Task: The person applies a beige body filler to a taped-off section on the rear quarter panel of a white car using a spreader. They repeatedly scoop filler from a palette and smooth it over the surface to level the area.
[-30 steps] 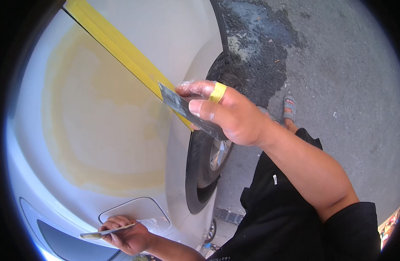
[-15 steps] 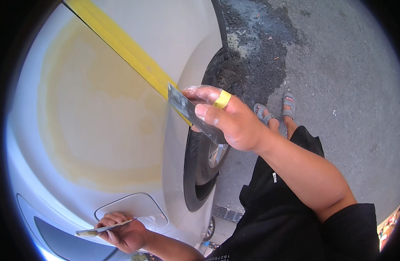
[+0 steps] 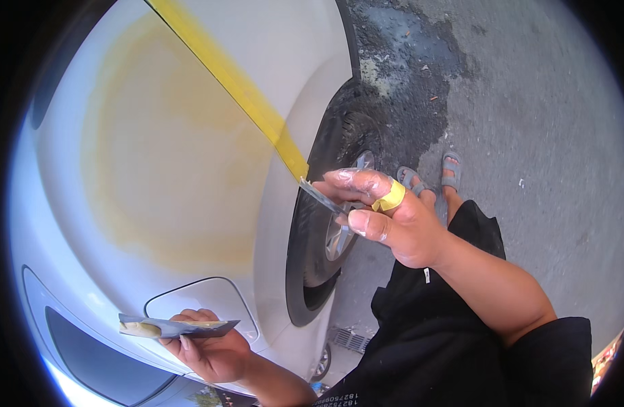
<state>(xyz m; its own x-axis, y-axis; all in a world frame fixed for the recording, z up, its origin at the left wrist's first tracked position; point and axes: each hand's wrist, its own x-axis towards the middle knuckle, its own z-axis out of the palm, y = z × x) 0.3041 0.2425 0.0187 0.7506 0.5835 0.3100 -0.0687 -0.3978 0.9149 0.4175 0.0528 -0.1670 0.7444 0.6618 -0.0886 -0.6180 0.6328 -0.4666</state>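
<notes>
My right hand grips a thin dark putty spreader between thumb and fingers, turned nearly edge-on. White smears mark its fingertips, and yellow tape wraps one finger. The blade's tip appears beside the lower end of a yellow masking tape strip on the white car panel; I cannot tell whether it touches. My left hand is closed on a flat grey plate carrying pale yellowish putty. It is in front of the fuel flap. A yellowish sanded patch spreads across the panel.
The fuel flap is closed. Beside the panel's edge is a wheel in its dark arch. A car window lies at lower left. Sandalled feet stand on grey asphalt, near a dark wet stain.
My right hand has moved right and nearer, and its spreader has turned more edge-on. The left hand's plate has risen slightly and shows more of its face. The view has shifted a little.
</notes>
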